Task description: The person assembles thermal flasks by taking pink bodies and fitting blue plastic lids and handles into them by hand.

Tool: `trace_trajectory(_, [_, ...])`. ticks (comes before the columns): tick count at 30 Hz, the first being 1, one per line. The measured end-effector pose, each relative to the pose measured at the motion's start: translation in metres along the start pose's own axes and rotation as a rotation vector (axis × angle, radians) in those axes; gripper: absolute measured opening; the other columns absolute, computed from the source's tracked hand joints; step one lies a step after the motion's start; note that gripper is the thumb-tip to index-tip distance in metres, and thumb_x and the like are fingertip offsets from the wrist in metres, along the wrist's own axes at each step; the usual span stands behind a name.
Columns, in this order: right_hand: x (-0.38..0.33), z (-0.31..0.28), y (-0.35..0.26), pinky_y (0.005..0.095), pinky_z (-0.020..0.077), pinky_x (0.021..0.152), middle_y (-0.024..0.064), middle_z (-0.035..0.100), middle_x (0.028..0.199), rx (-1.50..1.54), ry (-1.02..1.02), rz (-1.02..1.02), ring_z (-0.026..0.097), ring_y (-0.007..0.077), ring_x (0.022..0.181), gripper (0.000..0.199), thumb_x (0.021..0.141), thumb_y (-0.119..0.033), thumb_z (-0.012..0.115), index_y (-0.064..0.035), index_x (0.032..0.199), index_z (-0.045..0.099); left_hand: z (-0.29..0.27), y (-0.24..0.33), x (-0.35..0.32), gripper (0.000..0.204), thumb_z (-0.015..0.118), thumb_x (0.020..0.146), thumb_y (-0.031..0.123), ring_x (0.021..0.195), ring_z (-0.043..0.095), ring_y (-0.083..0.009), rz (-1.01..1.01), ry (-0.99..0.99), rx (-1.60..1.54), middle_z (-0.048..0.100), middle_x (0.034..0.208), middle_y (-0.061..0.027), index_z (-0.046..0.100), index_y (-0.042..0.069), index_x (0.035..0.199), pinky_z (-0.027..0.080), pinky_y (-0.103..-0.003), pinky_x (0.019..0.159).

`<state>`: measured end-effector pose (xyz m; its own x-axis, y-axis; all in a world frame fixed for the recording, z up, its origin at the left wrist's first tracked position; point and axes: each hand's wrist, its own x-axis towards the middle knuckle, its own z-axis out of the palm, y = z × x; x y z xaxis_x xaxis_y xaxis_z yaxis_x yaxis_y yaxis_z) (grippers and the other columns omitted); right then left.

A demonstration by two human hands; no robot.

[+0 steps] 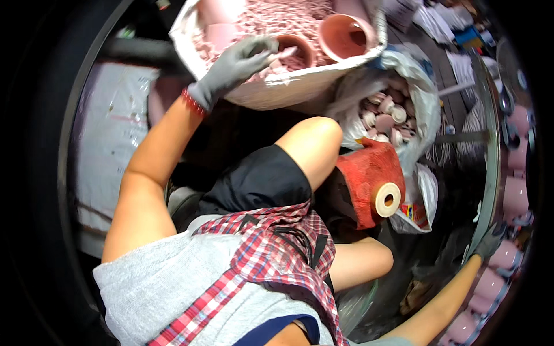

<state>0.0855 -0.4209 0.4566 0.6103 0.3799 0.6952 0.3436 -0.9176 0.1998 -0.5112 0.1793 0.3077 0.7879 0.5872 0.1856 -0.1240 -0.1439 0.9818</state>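
My left hand [231, 66], in a grey glove, reaches over the near rim of a white-lined box [277, 92]. Its fingers are bent together around a pale pink scrap [287, 53], partly hidden by the glove and blurred. Thin pink strips [271, 17] fill much of the box. Just beyond the fingertips lies a pink cup [297, 49]; a larger pink cup [346, 37] rests on its side to the right. My right hand [490, 243], also gloved, is stretched far right beside a metal rail [491, 144] and a row of pink mugs [503, 255]. Its fingers are hard to make out.
A clear plastic bag [424, 98] right of the box holds pink and white round pieces [385, 121]. Near my knees stands a red cloth-like cover [369, 173] with a cream ring [388, 199]. A small white bag [424, 199] sits beside it. Plastic-wrapped boxes [112, 132] stand at left.
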Motion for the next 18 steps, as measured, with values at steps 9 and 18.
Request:
trace_trajectory(9, [-0.146, -0.089, -0.152, 0.0387, 0.0334, 0.105, 0.0152, 0.05, 0.131, 0.226, 0.039, -0.41, 0.044, 0.0299, 0.123, 0.04, 0.089, -0.018, 0.058, -0.0013, 0.125, 0.051, -0.233, -0.079, -0.086, 0.066, 0.064, 0.083, 0.03, 0.116, 0.049, -0.025, -0.093, 0.765, 0.733, 0.038, 0.139, -0.0183, 0.035, 0.002, 0.135, 0.041, -0.036, 0.097])
trace_trajectory(18, [-0.189, -0.127, -0.203, 0.0284, 0.0369, 0.101, 0.0096, 0.051, 0.131, 0.94, -0.366, -0.011, 0.048, 0.0173, 0.118, 0.036, 0.095, -0.013, 0.049, 0.0031, 0.127, 0.048, -0.262, -0.156, -0.153, 0.075, 0.062, 0.074, 0.042, 0.128, 0.037, -0.0355, -0.76, 0.27, 1.253, 0.037, 0.142, -0.015, 0.034, 0.016, 0.139, 0.034, -0.043, 0.103])
